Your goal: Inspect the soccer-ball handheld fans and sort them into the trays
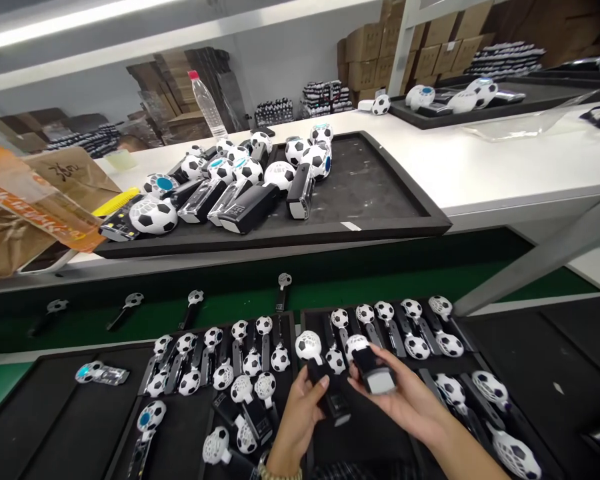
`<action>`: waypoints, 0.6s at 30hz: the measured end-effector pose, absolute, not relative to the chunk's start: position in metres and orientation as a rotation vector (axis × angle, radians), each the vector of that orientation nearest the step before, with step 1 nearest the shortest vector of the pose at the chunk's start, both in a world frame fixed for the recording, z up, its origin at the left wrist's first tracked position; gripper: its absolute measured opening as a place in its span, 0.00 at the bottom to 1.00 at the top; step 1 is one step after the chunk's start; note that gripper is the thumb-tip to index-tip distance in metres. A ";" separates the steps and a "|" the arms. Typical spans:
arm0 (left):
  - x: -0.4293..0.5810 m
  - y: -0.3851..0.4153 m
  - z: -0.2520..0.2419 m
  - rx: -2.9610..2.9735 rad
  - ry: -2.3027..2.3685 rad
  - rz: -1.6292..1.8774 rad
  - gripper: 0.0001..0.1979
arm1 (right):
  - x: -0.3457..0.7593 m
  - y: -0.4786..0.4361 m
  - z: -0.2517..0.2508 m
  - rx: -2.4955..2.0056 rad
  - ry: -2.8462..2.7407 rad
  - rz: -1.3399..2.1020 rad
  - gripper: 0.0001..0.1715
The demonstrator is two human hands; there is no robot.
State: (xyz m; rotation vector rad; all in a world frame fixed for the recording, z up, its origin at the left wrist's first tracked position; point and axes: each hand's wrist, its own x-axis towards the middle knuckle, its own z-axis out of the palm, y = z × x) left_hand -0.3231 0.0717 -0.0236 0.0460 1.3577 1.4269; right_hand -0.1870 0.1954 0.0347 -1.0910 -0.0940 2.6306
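Note:
My left hand (296, 415) is closed around the black handle of a soccer-ball handheld fan (309, 346), whose white and black ball head points away from me. Close beside it, my right hand (407, 399) grips a second soccer-ball handheld fan (375, 371), its pale handle end tilted towards me. Both are held above a black tray (353, 443) in front of me. Beyond my hands, rows of similar fans (384, 311) lie in this tray. More loose ones (253, 410) lie in the tray on the left, some overlapping.
A raised white shelf (430, 157) carries a black tray (400, 223) with a heap of fans (247, 193). A plastic bottle (207, 107) stands behind it. Several fans (283, 290) lie spaced along the green conveyor (250, 283). A slanted metal post (535, 250) rises at right.

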 end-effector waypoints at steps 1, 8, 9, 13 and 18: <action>-0.329 0.077 -0.034 0.042 1.394 1.401 0.30 | -0.189 0.198 0.037 -1.104 -0.063 2.598 0.11; -0.383 0.117 -0.104 0.127 1.744 1.216 0.20 | -0.201 0.220 0.046 -1.073 0.010 2.547 0.15; -0.389 0.123 -0.113 0.166 1.774 1.199 0.18 | -0.203 0.224 0.046 -1.066 0.020 2.549 0.16; -0.404 0.148 -0.142 0.322 1.874 1.113 0.17 | -0.211 0.235 0.045 -1.045 0.018 2.546 0.17; -0.404 0.172 -0.165 0.467 1.966 0.964 0.19 | -0.221 0.246 0.044 -1.086 0.002 2.502 0.17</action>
